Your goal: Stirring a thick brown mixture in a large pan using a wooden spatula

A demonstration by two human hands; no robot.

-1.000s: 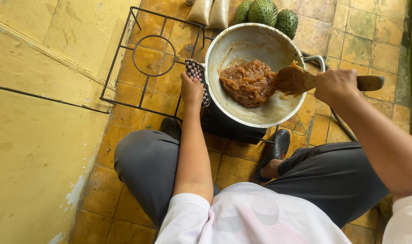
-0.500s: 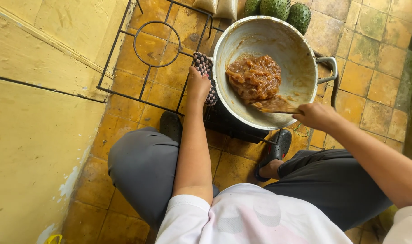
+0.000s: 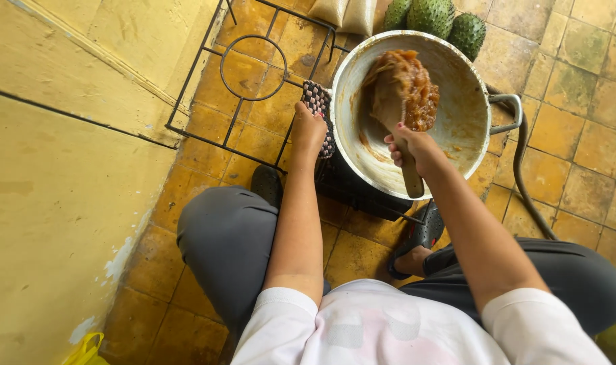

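Note:
A large metal pot [image 3: 465,128] sits on a low black burner on the tiled floor. Inside it lies a mass of brown sticky paste [image 3: 411,86]. My right hand [image 3: 409,149] grips the handle of a wooden paddle [image 3: 391,108], whose blade pushes into the paste at the pot's far side. My left hand [image 3: 308,132] holds the pot's near-left handle through a checked woven cloth [image 3: 319,101]. I am crouched over the pot, knees in grey trousers on either side.
A black wire stove frame [image 3: 247,81] lies on the tiles left of the pot. Green spiky fruits [image 3: 436,17] and pale sacks [image 3: 345,12] sit behind it. A hose [image 3: 521,169] runs along the floor at right. A yellow wall [image 3: 58,169] stands at left.
My right hand swung the paddle from the pot's right rim around to the near side, and the paste was pushed toward the far wall. My left hand stayed on the cloth-covered handle.

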